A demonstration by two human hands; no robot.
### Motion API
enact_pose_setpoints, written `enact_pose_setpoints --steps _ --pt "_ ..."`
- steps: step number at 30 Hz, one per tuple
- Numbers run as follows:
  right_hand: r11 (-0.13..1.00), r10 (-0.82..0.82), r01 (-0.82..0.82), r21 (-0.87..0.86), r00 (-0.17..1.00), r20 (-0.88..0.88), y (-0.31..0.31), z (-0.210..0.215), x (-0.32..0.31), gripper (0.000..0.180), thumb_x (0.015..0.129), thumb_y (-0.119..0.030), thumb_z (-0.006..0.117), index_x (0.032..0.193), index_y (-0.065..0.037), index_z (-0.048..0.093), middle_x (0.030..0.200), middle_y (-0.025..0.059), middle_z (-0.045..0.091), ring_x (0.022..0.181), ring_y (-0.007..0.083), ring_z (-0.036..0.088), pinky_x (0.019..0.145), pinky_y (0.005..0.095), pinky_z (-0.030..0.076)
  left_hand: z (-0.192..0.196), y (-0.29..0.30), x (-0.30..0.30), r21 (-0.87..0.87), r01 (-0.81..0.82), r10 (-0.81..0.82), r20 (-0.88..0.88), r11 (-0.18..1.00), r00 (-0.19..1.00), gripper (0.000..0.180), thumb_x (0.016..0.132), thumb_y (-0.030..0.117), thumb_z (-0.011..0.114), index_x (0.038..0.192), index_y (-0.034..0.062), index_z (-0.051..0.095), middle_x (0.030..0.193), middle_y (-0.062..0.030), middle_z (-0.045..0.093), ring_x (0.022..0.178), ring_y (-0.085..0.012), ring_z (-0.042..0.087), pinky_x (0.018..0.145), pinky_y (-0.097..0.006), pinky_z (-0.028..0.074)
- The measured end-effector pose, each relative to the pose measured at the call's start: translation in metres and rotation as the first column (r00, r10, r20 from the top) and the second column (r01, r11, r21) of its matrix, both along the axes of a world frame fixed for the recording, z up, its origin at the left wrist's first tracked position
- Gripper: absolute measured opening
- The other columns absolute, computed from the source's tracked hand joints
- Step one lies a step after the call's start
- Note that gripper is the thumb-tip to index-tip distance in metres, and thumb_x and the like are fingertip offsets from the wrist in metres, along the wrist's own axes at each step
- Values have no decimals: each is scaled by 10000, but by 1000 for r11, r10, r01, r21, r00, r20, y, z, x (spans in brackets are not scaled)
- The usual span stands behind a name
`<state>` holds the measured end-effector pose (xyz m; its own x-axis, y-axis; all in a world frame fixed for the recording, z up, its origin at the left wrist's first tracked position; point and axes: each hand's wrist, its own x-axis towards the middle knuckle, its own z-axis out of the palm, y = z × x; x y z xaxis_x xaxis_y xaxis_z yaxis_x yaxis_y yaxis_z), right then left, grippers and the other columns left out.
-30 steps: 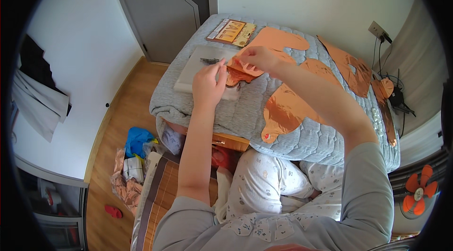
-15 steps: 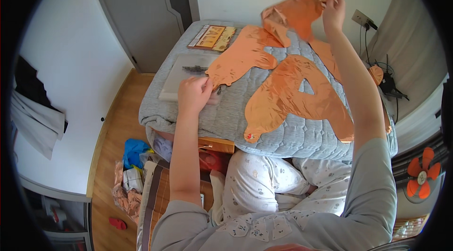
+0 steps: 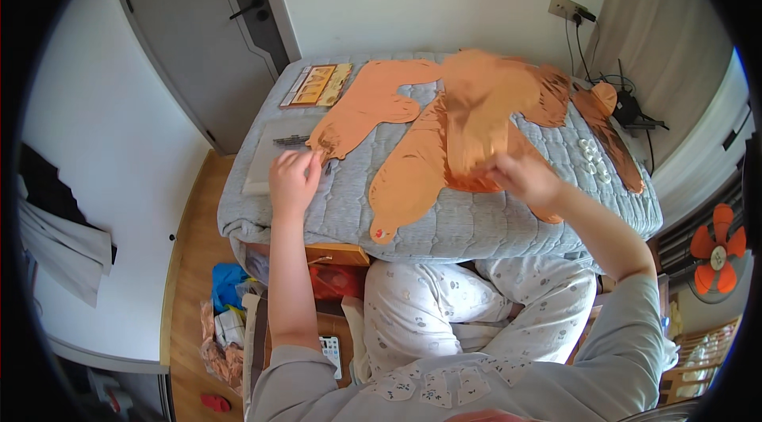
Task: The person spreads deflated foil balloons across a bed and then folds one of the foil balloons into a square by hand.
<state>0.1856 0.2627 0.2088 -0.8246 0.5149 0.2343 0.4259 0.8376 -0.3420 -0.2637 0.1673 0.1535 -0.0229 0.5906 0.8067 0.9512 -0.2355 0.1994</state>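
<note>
My left hand (image 3: 294, 177) is closed, pinching the near end of a flat orange foil balloon (image 3: 363, 104) that lies across the left of the bed. My right hand (image 3: 520, 176) is closed on a lifted, motion-blurred sheet of orange foil (image 3: 486, 100). I cannot tell whether this sheet belongs to the same balloon. Beneath it lies a second flat foil balloon (image 3: 409, 184) with a rounded near end, partly hidden. Farther right are more orange foil (image 3: 548, 96) and a darker foil strip (image 3: 607, 136).
The grey quilted bed (image 3: 317, 219) carries a clear plastic sleeve (image 3: 260, 160), a printed card pack (image 3: 317, 86) and several small white rings (image 3: 591, 160). Black cabled equipment (image 3: 631, 112) sits at the right edge. A phone (image 3: 331, 354) lies beside my leg, and an orange-bladed fan (image 3: 717, 255) stands right.
My right hand has come down and toward me, drawing the lifted foil over the second balloon. White rings now show at right. The view has shifted; my left hand keeps its pinch.
</note>
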Motion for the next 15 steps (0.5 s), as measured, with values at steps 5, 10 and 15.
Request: enact_pose_setpoints --steps 5,10,15 --pt "976 -21 9 -217 999 -49 -37 -21 26 78 1017 -70 578 1088 -44 558 1164 115 744 1045 328 720 855 388 584 14 -13 71 -227 273 -242 155 935 958 172 929 160 691 1037 49 765 994 -105 755 939 -279 690 821 -393 535" --pt "969 130 -161 -187 977 -167 -49 -23 34 215 1017 -186 613 1156 -24 585 1134 158 724 1032 366 697 891 436 553 10 -13 114 -439 424 -324 286 792 902 290 931 190 708 1182 46 727 1221 -127 707 1118 -290 664 952 -382 528" --pt "963 154 -195 -185 965 -213 -54 -22 34 406 1000 -315 631 1272 -16 589 1182 182 679 1062 401 649 935 486 508 9 -10 116 -474 470 -340 337 745 878 305 937 165 701 1218 50 708 1274 -124 682 1181 -293 647 1007 -387 514"
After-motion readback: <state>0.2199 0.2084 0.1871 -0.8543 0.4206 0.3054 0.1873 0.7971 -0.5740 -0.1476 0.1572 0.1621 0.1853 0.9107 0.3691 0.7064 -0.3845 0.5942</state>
